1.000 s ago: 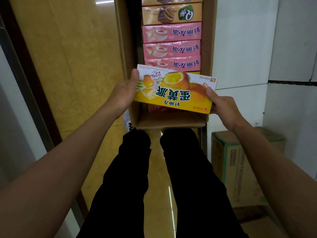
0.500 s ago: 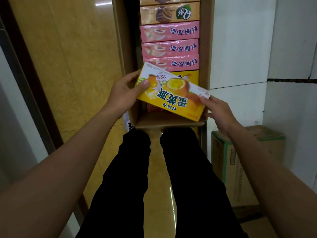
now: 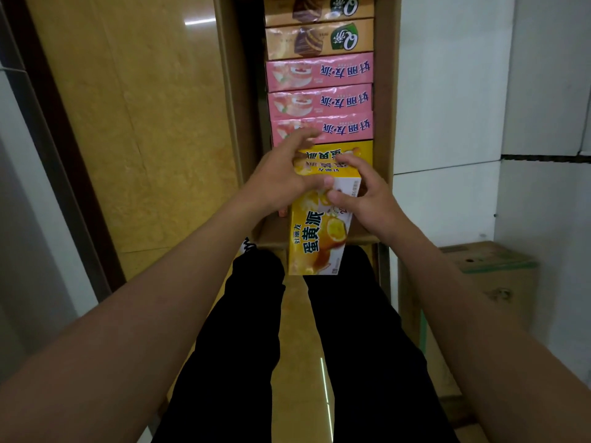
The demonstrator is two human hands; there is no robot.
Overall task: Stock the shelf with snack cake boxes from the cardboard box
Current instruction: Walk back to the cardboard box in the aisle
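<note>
Over on the left there's a yellow-tan marble wall panel with a dark brown frame strip running down beside it. Moving in from there, the person's left hand reaches forward, its fingers spread and curled over the far top end of a yellow snack cake box, thumb pressing along the box's upper edge. That box is turned lengthwise, pointing toward the person, its near end hanging out over the black trousers and its far end at the mouth of the tall cardboard box.

Inside that cardboard box, the packs lie stacked in a row going away: a second yellow box just behind the hands, then three pink boxes, then two orange-brown boxes at the far end. The left fingertips overlap the nearest pink one, though I cannot tell whether they touch it.

The right hand grips the same yellow snack cake box on its right side, thumb laid across the front face, fingers curled over the top corner. Both hands are closed around it, neither fully clenched.

Further right is a white tiled wall, and low against it stands another closed carton with green tape on it.
</note>
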